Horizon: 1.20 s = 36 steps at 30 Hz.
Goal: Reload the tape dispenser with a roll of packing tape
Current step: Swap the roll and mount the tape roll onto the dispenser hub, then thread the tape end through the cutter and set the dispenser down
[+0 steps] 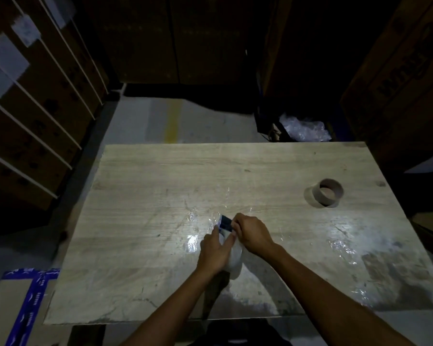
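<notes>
A pale roll of packing tape point(235, 260) sits in the tape dispenser, whose dark blue front end point(226, 221) pokes out beyond my fingers. My left hand point(214, 253) grips the roll and the dispenser body from the left. On the right, my right hand point(251, 232) pinches at the dispenser's front end, fingers closed over it. Most of the dispenser is hidden by both hands. An empty brown cardboard tape core point(328, 193) stands on the wooden table point(148, 186), far to the right.
Bits of clear tape point(191, 242) shine on the tabletop near my hands and at the right. A cardboard box with blue tape point(33, 295) lies low at the left. Stacked cartons surround the table; bubble wrap point(304, 129) sits behind it.
</notes>
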Motion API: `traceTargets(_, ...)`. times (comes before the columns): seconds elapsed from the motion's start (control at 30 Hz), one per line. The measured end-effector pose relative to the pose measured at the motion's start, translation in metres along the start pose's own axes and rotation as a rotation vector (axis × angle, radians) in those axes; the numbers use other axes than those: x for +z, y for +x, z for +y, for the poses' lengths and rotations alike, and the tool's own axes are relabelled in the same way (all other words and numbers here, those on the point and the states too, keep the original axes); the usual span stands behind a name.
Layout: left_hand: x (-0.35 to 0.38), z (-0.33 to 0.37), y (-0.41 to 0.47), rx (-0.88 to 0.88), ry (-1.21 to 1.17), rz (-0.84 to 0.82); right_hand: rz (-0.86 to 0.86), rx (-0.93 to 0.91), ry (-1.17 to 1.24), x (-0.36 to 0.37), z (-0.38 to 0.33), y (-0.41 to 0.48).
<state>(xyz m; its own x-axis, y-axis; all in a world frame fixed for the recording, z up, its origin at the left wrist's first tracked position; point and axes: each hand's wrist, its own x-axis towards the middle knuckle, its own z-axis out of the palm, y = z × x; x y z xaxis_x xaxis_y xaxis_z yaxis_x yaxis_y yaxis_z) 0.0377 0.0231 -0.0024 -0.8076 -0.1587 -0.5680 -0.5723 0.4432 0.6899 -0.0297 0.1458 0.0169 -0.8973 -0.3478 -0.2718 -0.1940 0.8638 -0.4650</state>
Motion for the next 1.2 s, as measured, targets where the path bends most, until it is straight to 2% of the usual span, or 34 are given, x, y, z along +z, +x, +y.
traceTargets(0.1, 0.003, 0.004, -0.005, 0.039, 0.172, 0.137, -0.014, 0.010, 0.035, 0.006, 0.003, -0.003)
traceTargets(0.23, 0.003, -0.002, -0.009, 0.096, 0.272, 0.242, 0.020, 0.034, 0.121, 0.013, -0.002, -0.004)
traceTargets(0.33, -0.003, -0.006, -0.007, 0.133, 0.501, 0.375, 0.025, 0.043, 0.185, 0.020, -0.005, -0.010)
traceTargets(0.4, -0.007, -0.007, -0.004, 0.132, 0.541, 0.391, 0.029, 0.046, 0.224, 0.023, -0.008, -0.012)
traceTargets(0.5, -0.014, -0.013, 0.003, 0.122, 0.397, 0.317, 0.042, 0.028, 0.227, 0.024, -0.021, -0.007)
traceTargets(0.63, -0.020, -0.020, 0.004, 0.240, 0.224, 0.260, 0.034, 0.056, 0.167, 0.025, -0.031, 0.006)
traceTargets(0.7, -0.027, -0.021, 0.003, 0.243, 0.124, 0.229, 0.009, 0.082, 0.116, 0.026, -0.032, 0.013)
traceTargets(0.9, -0.054, -0.034, -0.001, 0.112, -0.280, 0.073, -0.003, 0.078, 0.072, 0.030, -0.046, 0.026)
traceTargets(1.1, -0.063, -0.038, 0.005, -0.034, -0.681, 0.013, 0.070, 0.060, 0.061, 0.032, -0.057, 0.028)
traceTargets(1.2, -0.053, -0.031, 0.005, -0.064, -0.730, -0.024, 0.082, 0.031, -0.007, 0.027, -0.051, 0.030)
